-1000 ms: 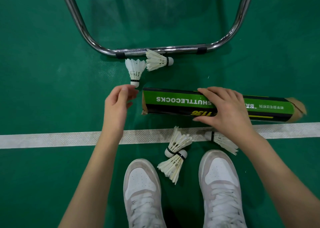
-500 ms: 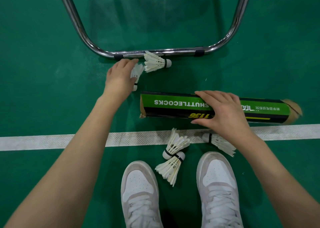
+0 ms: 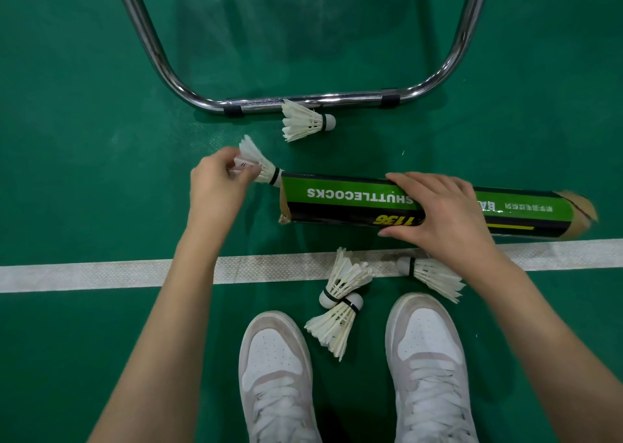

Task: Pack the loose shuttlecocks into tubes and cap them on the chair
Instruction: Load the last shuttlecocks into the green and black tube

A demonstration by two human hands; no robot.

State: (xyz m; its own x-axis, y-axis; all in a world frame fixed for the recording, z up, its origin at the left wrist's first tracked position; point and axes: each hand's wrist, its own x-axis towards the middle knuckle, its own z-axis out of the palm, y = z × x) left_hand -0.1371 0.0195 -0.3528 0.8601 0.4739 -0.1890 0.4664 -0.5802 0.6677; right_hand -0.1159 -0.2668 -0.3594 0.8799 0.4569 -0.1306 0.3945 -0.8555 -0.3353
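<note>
A green and black shuttlecock tube (image 3: pixel 337 200) lies on the green floor, open end to the left. My right hand (image 3: pixel 438 213) grips its middle from above. My left hand (image 3: pixel 215 186) pinches a white feather shuttlecock (image 3: pixel 259 163) by its feathers, cork pointing at the tube's open mouth and almost touching it. Another shuttlecock (image 3: pixel 303 122) lies against the chair's chrome base. Two more (image 3: pixel 344 281) (image 3: pixel 332 328) lie cork to cork between my shoes. One more shuttlecock (image 3: pixel 431 274) is half hidden under my right wrist.
The chair's chrome tube frame (image 3: pixel 303 100) curves across the floor just beyond the tube. A white court line (image 3: pixel 101 274) runs left to right under my arms. My two white shoes (image 3: pixel 276 375) (image 3: pixel 431 358) stand at the bottom.
My left hand reached to the shuttlecock near the chair base, picked it up and brought it down to the tube's open end. My right hand stayed on the tube.
</note>
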